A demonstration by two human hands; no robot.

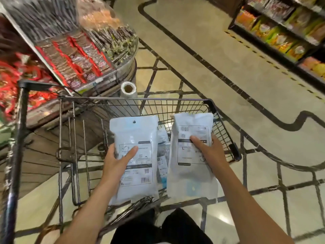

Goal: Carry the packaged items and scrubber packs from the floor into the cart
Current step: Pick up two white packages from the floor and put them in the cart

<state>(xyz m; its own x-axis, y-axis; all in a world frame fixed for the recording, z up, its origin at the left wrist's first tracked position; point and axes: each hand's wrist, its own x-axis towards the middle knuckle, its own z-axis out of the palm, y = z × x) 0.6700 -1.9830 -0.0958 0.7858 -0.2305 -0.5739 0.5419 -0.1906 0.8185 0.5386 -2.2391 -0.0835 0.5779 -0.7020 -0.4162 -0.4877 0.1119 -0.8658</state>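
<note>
Left hand (118, 160): thumb lies across the front of a white printed plastic pouch (135, 138), fingers hidden behind it.
Right hand (209, 148): thumb on the front of a second white printed pouch (191, 175), fingers wrapping its right edge.
Forearms: bare, both reaching forward.

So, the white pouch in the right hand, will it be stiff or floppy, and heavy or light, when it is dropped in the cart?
Probably floppy: the white pouch is creased and bulges in the right hand. Likely light, since a thumb-and-fingers grip near its middle carries it. Its film looks smooth, so it may slide over the packs already in the cart.
</note>
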